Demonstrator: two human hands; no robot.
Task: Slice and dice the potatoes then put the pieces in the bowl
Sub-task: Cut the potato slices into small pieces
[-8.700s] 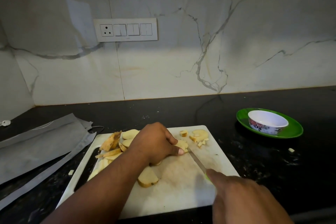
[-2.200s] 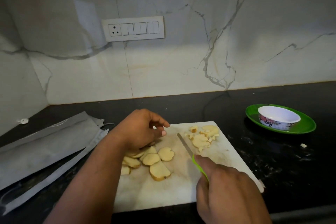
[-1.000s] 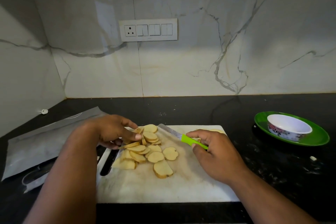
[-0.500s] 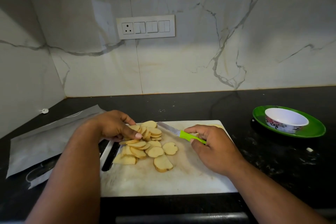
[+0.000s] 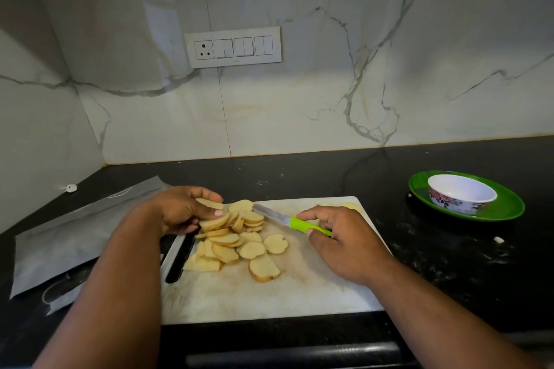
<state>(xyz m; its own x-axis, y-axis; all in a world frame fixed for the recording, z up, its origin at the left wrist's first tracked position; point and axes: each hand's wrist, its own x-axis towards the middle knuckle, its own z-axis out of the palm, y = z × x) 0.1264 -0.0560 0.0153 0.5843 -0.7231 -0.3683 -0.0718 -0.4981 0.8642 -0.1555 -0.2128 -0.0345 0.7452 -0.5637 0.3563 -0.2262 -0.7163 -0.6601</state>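
Note:
Several round potato slices lie heaped on the left half of the white cutting board. My left hand pinches one potato slice lifted just above the heap. My right hand grips the green handle of a knife, its blade pointing left toward the slices. A few diced pieces show behind my right hand at the board's far right corner. The white flowered bowl stands on a green plate at the right.
A grey pouch lies on the black counter left of the board. One stray potato bit sits on the counter below the plate. A marble wall with a switch panel stands behind.
My left hand has picked one slice up off the heap. My right hand with the knife has hardly moved.

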